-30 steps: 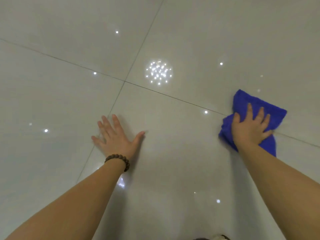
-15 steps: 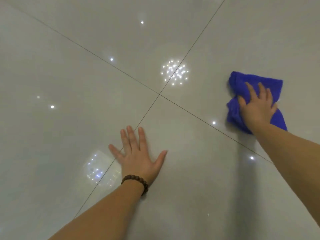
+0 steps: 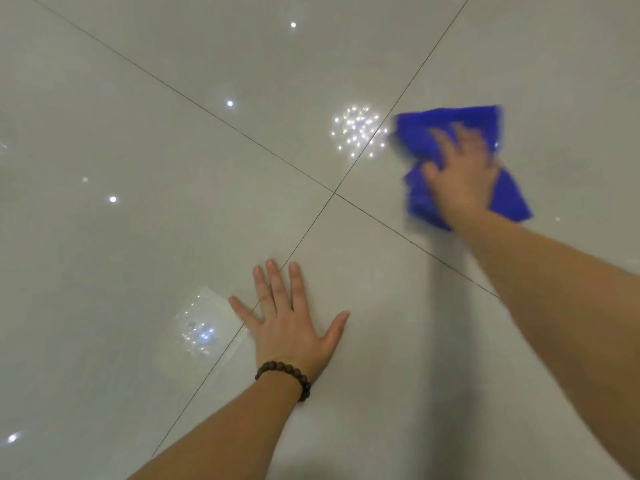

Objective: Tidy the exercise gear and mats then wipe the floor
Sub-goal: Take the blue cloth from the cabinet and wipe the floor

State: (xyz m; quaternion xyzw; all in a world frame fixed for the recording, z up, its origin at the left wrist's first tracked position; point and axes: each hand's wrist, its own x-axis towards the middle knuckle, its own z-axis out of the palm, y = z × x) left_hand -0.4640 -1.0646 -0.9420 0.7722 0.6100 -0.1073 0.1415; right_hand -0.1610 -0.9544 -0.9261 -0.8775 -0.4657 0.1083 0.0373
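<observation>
A crumpled blue cloth (image 3: 426,133) lies on the glossy pale tiled floor (image 3: 138,168) at the upper right. My right hand (image 3: 460,171) presses flat on top of it with fingers spread; hand and cloth are motion-blurred. My left hand (image 3: 289,323), a dark bead bracelet (image 3: 287,374) at its wrist, rests flat on the floor lower in the middle, fingers straight and spread across a tile joint.
Four large tiles meet at a grout crossing (image 3: 334,192) between the hands. Ceiling lights reflect as bright spots (image 3: 358,131) in the shiny tiles. No gear or mats are in view.
My right hand has slid the blue cloth leftward, toward the grout crossing and the cluster of light reflections. My left hand stays planted flat on the floor.
</observation>
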